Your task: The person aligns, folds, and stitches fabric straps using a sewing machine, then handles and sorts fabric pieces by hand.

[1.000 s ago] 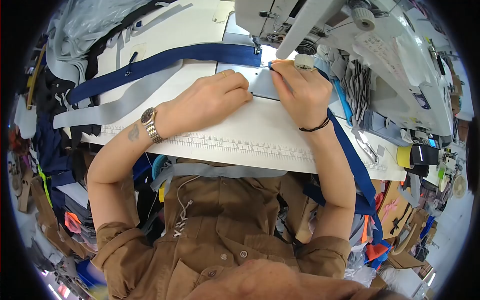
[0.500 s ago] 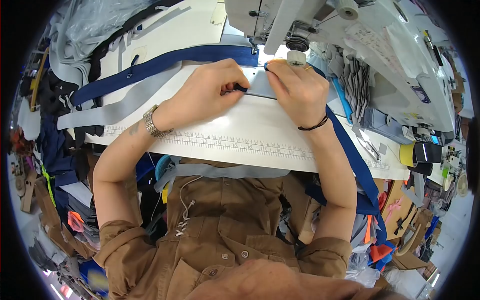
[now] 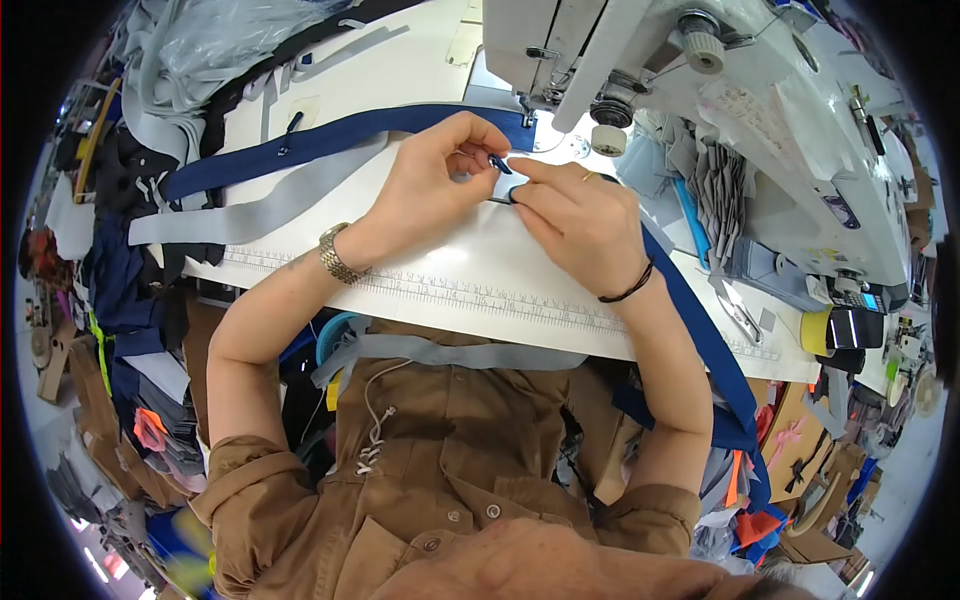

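Pinches a dark piece [image 3: 500,163] in the left hand [image 3: 432,175] — thumb against forefinger, other fingers loosely curled — above the table [image 3: 470,240], in front of the machine [image 3: 655,45]. Brings the right hand [image 3: 583,217] up close opposite, forefinger pointing at the dark piece; cannot tell whether touching it. Pinches a blue bit [image 3: 514,195] at that hand's thumb tip, fingers drawn nearly together; too small to make out further. Has a blue strip [image 3: 700,320] running from behind the right hand, along the outer side of the forearm. Has a blue band [image 3: 350,132] beyond the left hand, end at the machine's foot, and a grey band [image 3: 270,215] beside it on the table.
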Action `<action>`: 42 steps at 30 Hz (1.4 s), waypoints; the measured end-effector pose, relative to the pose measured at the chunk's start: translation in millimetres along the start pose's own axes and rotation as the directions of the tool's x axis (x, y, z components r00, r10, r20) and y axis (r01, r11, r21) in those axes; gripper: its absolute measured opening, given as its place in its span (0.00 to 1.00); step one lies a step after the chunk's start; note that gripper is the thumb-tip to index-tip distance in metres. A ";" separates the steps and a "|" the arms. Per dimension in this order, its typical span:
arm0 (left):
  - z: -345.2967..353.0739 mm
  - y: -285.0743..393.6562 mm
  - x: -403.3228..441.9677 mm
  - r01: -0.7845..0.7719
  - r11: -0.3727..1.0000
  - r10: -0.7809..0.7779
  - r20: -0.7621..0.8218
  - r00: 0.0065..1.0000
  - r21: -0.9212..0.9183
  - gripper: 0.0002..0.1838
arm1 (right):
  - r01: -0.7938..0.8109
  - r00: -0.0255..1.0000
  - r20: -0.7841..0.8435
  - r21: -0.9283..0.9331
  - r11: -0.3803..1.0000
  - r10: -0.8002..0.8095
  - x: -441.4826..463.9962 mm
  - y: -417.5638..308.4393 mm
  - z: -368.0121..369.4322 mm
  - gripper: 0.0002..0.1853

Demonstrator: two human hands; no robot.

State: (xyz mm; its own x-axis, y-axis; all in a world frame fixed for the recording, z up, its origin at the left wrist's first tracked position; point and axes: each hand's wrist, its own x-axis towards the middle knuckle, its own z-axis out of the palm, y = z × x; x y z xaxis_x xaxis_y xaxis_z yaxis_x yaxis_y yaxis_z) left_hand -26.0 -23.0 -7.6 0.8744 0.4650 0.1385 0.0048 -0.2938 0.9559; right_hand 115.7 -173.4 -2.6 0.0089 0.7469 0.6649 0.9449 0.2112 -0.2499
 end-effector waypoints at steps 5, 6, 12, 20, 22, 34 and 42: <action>8.1 -1.5 -2.6 -0.034 0.999 0.033 0.034 0.999 0.024 0.12 | -0.008 0.998 -0.062 -0.054 0.999 0.005 -0.2 -0.5 6.2 0.04; 7.0 -1.6 -2.9 -0.054 0.997 0.052 0.041 0.998 0.057 0.13 | -0.023 0.997 -0.071 -0.034 0.999 0.021 -0.3 0.4 5.6 0.04; -2.6 8.0 -2.8 -0.207 0.934 0.190 0.088 0.978 0.291 0.14 | -0.076 0.989 -0.118 0.093 0.993 0.087 1.6 4.4 2.5 0.05; -19.3 2.3 10.6 -0.477 0.721 0.521 0.061 0.851 0.504 0.08 | -0.106 0.987 -0.127 -0.041 0.993 0.100 -0.6 8.4 -3.5 0.09; -28.5 3.7 30.0 -0.641 0.408 0.684 0.248 0.686 0.651 0.10 | -0.100 0.984 -0.164 -0.214 0.972 0.065 3.1 14.2 -6.1 0.10; -20.0 -19.2 49.1 -0.738 0.326 0.629 0.448 0.636 0.591 0.10 | -0.019 0.999 0.030 -0.245 0.969 0.027 -1.3 26.1 13.7 0.06; -16.9 -27.1 51.4 -0.709 0.379 0.639 0.386 0.665 0.594 0.08 | -0.069 0.997 -0.001 -0.298 0.952 0.072 -5.2 25.0 16.1 0.07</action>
State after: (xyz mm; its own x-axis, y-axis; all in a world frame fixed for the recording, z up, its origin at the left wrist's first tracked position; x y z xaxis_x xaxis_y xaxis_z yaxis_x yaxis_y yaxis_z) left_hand 10.6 22.9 -22.0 0.7720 -0.2012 0.6030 -0.3301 -0.9375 0.1098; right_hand 134.0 -161.9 -23.6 0.0775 0.7597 0.6456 0.9965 -0.0385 -0.0742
